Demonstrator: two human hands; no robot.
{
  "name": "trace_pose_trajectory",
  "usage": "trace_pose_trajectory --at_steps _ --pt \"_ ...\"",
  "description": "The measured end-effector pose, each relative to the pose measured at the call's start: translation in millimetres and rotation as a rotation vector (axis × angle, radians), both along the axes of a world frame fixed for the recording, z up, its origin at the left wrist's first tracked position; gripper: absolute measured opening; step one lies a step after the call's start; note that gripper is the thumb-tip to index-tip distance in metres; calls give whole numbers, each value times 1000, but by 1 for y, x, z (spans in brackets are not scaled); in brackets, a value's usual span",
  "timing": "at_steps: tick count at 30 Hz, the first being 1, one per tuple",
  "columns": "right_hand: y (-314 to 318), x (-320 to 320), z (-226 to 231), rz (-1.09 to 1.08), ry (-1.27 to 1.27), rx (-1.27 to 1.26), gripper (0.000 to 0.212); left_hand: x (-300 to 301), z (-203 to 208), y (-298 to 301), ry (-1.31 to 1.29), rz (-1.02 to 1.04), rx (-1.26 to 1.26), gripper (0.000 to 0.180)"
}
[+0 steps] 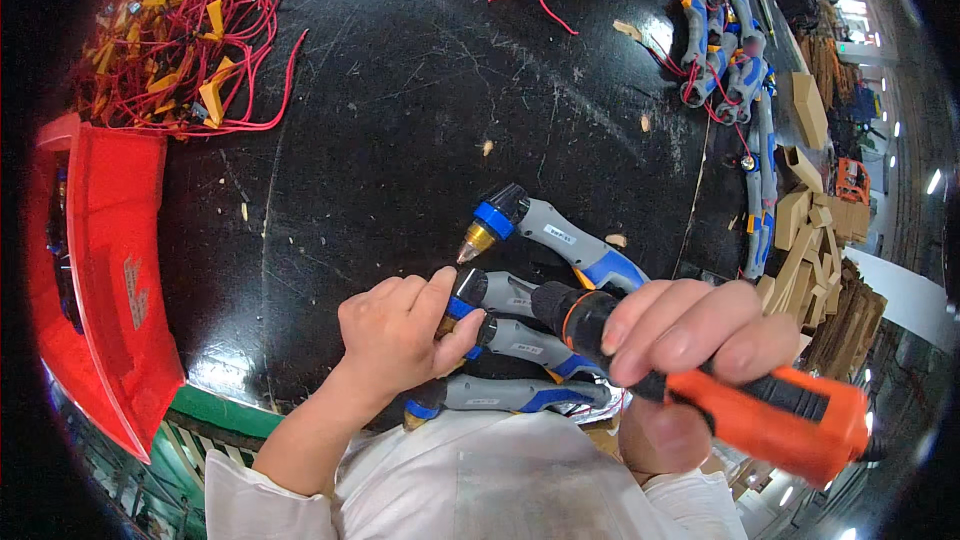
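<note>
My right hand [705, 335] is wrapped round an orange and black electric screwdriver [765, 415], whose black front end points left over the torch handles. Several grey and blue plasma cutting torches lie side by side on the near part of the black table. Around the black and blue head of the second torch [508, 292], my left hand [395, 330] closes its thumb and index finger. Farthest from me lies a torch [565, 240] with its brass nozzle beside my left fingertips. Nearer are a third torch [530, 343] and a fourth [500, 394]. The screwdriver's tip is not distinguishable.
A heap of red wires with yellow triggers [212, 90] covers the far left of the black table [400, 150]. At the left edge stands a red bin [115, 270]. More grey and blue torch handles [728, 40] lie far right, with cardboard boxes [808, 240] beyond the table edge.
</note>
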State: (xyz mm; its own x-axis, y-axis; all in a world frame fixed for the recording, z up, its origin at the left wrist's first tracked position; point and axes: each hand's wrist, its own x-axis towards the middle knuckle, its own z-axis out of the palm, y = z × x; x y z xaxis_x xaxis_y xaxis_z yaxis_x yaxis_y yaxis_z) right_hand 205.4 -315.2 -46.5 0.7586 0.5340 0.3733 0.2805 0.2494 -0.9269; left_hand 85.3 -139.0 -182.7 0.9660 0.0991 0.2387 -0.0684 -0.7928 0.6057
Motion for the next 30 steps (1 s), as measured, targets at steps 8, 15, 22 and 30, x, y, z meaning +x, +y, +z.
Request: trace_pose_trajectory --at_steps 8,15,22,30 --pt "8 10 3 80 122 -11 42 2 0 1 8 -34 -60 43" --pt "-3 1 10 13 133 -26 46 2 1 1 -8 -26 -51 43" --pt "-14 -21 20 -169 -59 132 46 3 1 -1 0 -18 -25 43" --pt "-12 -38 5 -87 5 54 48 4 1 2 -25 -23 -23 42"
